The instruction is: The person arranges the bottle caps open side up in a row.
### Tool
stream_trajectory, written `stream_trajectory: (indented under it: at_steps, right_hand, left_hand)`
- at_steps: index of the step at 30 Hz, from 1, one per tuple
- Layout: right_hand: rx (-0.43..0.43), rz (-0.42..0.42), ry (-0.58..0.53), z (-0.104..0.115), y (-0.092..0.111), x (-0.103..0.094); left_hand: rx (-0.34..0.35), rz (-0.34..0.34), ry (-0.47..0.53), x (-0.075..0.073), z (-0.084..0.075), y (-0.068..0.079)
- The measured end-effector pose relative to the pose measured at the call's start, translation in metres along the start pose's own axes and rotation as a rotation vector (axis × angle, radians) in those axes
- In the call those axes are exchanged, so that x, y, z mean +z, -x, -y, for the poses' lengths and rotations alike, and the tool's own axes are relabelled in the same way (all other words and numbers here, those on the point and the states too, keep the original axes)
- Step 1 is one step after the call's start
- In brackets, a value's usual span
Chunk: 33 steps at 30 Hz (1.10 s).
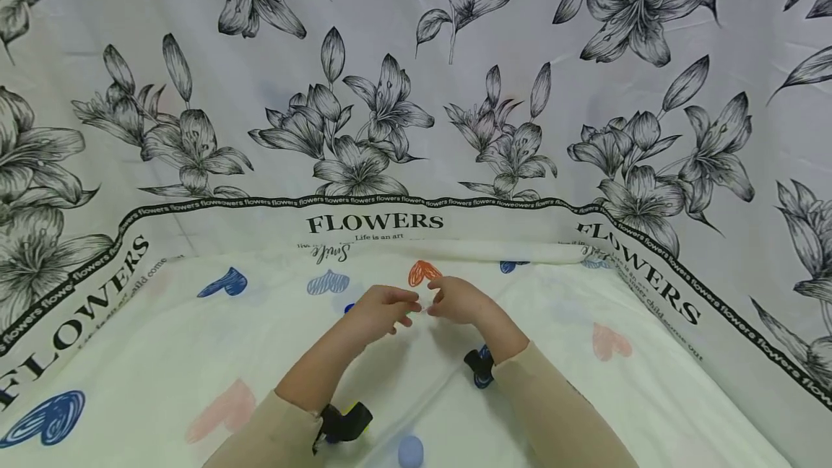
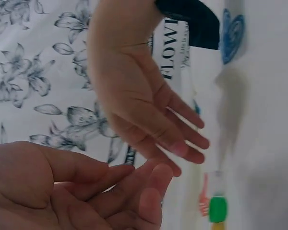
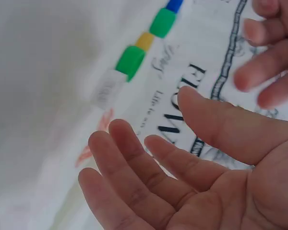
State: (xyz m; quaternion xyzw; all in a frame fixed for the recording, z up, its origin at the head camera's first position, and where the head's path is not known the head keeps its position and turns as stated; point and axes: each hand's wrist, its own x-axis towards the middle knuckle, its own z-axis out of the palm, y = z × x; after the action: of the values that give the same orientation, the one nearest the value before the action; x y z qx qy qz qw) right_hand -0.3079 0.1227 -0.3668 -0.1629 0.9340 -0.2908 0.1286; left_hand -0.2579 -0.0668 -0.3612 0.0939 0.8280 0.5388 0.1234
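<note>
My left hand (image 1: 383, 309) hovers over the cloth at mid-table, its fingers loosely bent with nothing visible in them. Facing it, a little to the right, my right hand (image 1: 458, 302) has relaxed, spread fingers and an empty palm in the right wrist view. Fingertips of both hands come close together. Beneath them lies a straight row of coloured pieces (image 3: 130, 62), with a clear or whitish end, then green, yellow, green and blue. In the left wrist view a green piece (image 2: 218, 209) of this row shows. The left hand hides most of the row in the head view.
A white cloth (image 1: 520, 410) printed with hearts covers the table. Behind and at both sides hangs a flower-printed curtain (image 1: 390, 13). Dark straps with small devices sit at the left wrist (image 1: 344, 422) and right wrist (image 1: 481, 367).
</note>
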Motion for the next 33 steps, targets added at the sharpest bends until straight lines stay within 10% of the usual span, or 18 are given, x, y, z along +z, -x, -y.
stream_trajectory:
  at_steps: [9, 17, 24, 33]
  right_hand:
    - [-0.162, 0.118, 0.079, 0.037, 0.024, 0.002]
    - [-0.223, 0.305, 0.251, 0.07, 0.051, 0.047]
    - [-0.235, 0.334, 0.339, 0.075, 0.062, 0.082]
    - [-0.209, 0.219, 0.381, 0.078, 0.06, 0.099]
  left_hand:
    - [0.093, 0.134, -0.36, -0.051, 0.012, 0.031]
    - [-0.054, 0.23, -0.621, -0.047, 0.037, 0.061]
    - [0.128, 0.332, -0.841, -0.03, 0.052, 0.077]
    - [0.137, 0.334, -0.864, -0.03, 0.047, 0.072]
